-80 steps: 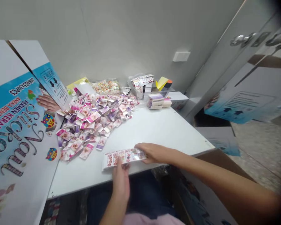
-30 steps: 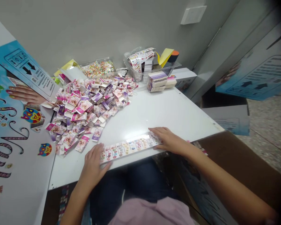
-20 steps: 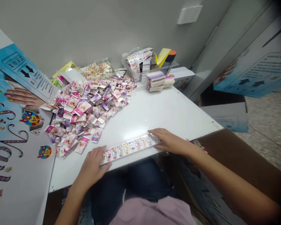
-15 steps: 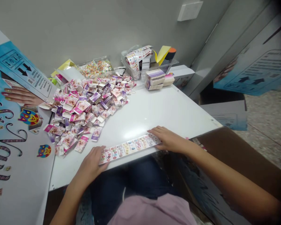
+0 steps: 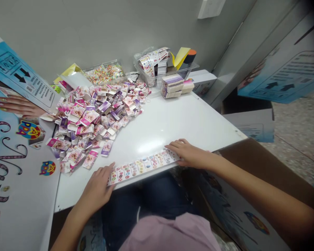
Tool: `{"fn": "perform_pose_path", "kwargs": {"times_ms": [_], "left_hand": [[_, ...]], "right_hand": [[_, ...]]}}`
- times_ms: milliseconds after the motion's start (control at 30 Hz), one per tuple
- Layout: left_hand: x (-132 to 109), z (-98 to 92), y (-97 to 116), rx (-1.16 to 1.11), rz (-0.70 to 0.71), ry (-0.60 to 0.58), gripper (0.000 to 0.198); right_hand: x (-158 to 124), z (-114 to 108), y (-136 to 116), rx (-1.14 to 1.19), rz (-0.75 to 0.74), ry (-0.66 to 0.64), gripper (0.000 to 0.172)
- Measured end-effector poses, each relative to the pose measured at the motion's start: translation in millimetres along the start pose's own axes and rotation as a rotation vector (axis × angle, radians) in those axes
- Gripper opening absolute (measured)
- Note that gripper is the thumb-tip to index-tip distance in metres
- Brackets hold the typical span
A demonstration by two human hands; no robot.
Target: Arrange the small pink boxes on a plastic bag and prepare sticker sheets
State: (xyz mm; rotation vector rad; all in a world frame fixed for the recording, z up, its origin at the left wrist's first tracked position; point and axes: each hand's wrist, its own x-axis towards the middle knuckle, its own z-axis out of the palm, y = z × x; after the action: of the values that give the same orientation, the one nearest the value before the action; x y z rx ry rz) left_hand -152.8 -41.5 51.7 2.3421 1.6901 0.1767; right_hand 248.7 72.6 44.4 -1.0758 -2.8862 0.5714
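A long strip of colourful stickers [image 5: 142, 165] lies along the front edge of the white table [image 5: 178, 122]. My left hand [image 5: 98, 186] presses on its left end, fingers curled over the edge. At the strip's right end rests my right hand [image 5: 189, 153], fingers bent down on it. A big heap of small pink, purple and white cartons [image 5: 94, 118] spreads over the table's left half, beyond the strip.
Clear plastic tubs with sticker rolls [image 5: 153, 62] and sweets [image 5: 104, 71] stand at the wall, with stacked flat cartons [image 5: 174, 85] beside them. A large printed cardboard box [image 5: 13, 139] stands at the left. An open brown box [image 5: 253, 167] sits at the right, more boxes behind it.
The folded strip has been drawn out to full length between my hands, the left hand sliding left. Over the last half second the hands hardly move; the view tilts down slightly.
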Motion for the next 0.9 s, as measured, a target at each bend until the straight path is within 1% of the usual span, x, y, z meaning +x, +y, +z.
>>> {"fn": "perform_pose_path", "kwargs": {"times_ms": [133,233,367,433,500,600,667,733,800,900], "left_hand": [[-1.8,0.9,-0.2,-0.019,-0.02,-0.02,0.062],[-6.9,4.8,3.4,0.0,-0.009,-0.006,0.062],[-14.8,19.3,14.2,0.144,-0.013,0.059,0.074],[-19.1,29.0,19.9,0.222,-0.019,0.107,0.068],[-24.4,37.8,24.0,0.274,-0.006,0.144,0.059],[-33.2,44.8,26.7,0.301,0.036,0.176,0.055],[-37.2,42.9,27.0,0.274,0.061,0.181,0.054],[-36.9,34.9,26.8,0.211,0.074,0.157,0.054],[-31.6,22.1,26.1,0.136,0.05,0.076,0.049],[-16.9,0.9,23.2,0.042,-0.02,-0.098,0.034]], "right_hand": [[-1.6,0.3,2.3,0.05,0.004,-0.009,0.065],[-7.1,3.2,2.5,0.054,-0.007,-0.001,0.065],[-15.3,16.3,-7.5,-0.082,0.001,0.066,0.084],[-18.6,27.4,-15.7,-0.179,0.021,0.106,0.079],[-22.2,40.0,-22.9,-0.249,0.034,0.157,0.068],[-30.4,55.0,-28.0,-0.285,-0.009,0.259,0.055],[-36.5,57.3,-27.6,-0.25,-0.044,0.31,0.048],[-40.4,52.1,-25.4,-0.179,-0.054,0.314,0.038],[-40.2,41.1,-22.3,-0.119,-0.062,0.285,0.029],[-32.5,22.5,-17.7,-0.095,-0.103,0.257,0.029]]}}
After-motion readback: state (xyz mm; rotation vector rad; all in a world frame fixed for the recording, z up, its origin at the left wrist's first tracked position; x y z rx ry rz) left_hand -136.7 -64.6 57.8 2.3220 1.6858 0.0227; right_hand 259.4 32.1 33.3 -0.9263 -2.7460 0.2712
